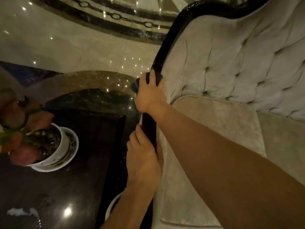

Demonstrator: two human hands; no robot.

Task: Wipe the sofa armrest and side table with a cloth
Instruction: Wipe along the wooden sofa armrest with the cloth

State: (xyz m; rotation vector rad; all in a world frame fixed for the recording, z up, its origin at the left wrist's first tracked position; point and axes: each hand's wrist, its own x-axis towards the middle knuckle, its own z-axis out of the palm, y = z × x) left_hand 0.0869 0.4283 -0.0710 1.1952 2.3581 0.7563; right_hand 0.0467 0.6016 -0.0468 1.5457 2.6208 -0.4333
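Right hand (pixel 149 95) presses cloth (pixel 158 78) onto armrest (pixel 149 129).

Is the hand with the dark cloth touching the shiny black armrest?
Touching. The head view shows the right hand pressing the dark cloth onto the black armrest, fingers wrapped over the cloth and no gap showing. The left hand grips the armrest lower down.

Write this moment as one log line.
right hand: cloth on armrest | left hand: gripping armrest | side table: untouched

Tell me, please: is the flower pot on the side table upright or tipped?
Upright. The flower pot stands in its saucer on the side table, with its rim facing up.
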